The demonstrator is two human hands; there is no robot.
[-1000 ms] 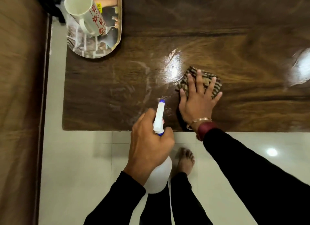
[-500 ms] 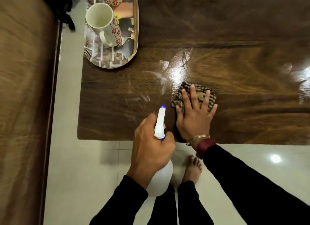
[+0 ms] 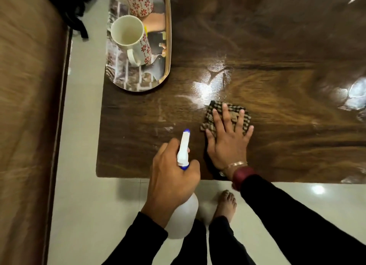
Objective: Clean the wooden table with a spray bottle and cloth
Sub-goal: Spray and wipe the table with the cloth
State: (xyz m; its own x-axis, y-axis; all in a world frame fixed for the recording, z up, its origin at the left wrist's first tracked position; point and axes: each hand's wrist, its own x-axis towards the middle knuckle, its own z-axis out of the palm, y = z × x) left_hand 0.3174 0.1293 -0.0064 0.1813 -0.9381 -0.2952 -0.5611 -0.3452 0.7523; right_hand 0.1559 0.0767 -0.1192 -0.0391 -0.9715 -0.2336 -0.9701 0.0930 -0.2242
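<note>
The dark wooden table (image 3: 277, 47) fills the upper right, with wet streaks and a bright glare near its middle. My left hand (image 3: 174, 177) grips the neck of a white spray bottle (image 3: 183, 152) with a blue nozzle tip, held over the table's near edge. My right hand (image 3: 227, 142) lies flat with spread fingers on a checked brown cloth (image 3: 233, 110), pressing it onto the tabletop just right of the bottle.
An oval tray (image 3: 138, 80) at the table's left end carries a white mug with red flowers (image 3: 128, 37) and a second patterned mug (image 3: 140, 1). A brown wooden surface (image 3: 25, 106) runs down the left. Pale floor tiles and my bare foot (image 3: 225, 203) lie below the table edge.
The view has shifted, so the table and tray sit lower and further right in frame. My right hand with the cloth has slid slightly toward the table's near edge. The bottle stays gripped.
</note>
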